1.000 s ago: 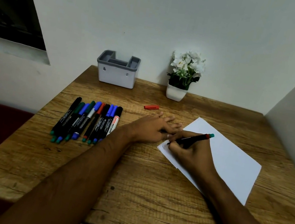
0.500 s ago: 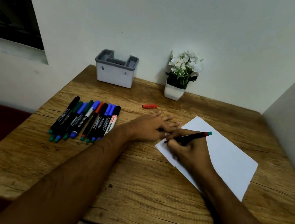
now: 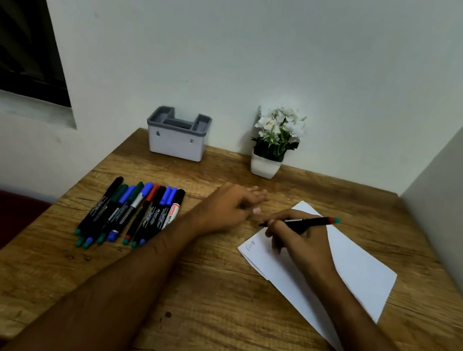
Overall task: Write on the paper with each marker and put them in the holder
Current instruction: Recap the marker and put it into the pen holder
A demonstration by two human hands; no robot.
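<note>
Markers (image 3: 132,214), some ten or so, lie capped in a row on the left of the counter (image 3: 202,308), none yet used as far as can be judged. One marker (image 3: 303,221) is in the right hand (image 3: 301,242), its fingers (image 3: 272,223) pinching the black barrel with the uncapped tip pointing left, now clear of the paper's near-left corner and held above the sheet's upper edge. A small red scribble (image 3: 250,244) shows at that corner of the paper (image 3: 362,267). The holder (image 3: 177,134) stands at the back of the counter against the wall, well apart from the hands, and looks empty, though its inside is only partly visible.

Judgement: the first marker has made its mark; capping it and dropping it in the holder are outstanding, as is the whole cycle for every marker in the row. The task is at an early stage.

Against the earlier view, the right hand has lifted off the scribble and shifted away from the corner, exposing the writing. The left hand (image 3: 230,209), flat beside the paper before, has moved toward the back, fingers loosely bent over the spot where the red cap lay; the cap is now hidden, and I cannot tell whether it is gripped. A potted plant (image 3: 274,142) stands right of the holder.
</note>
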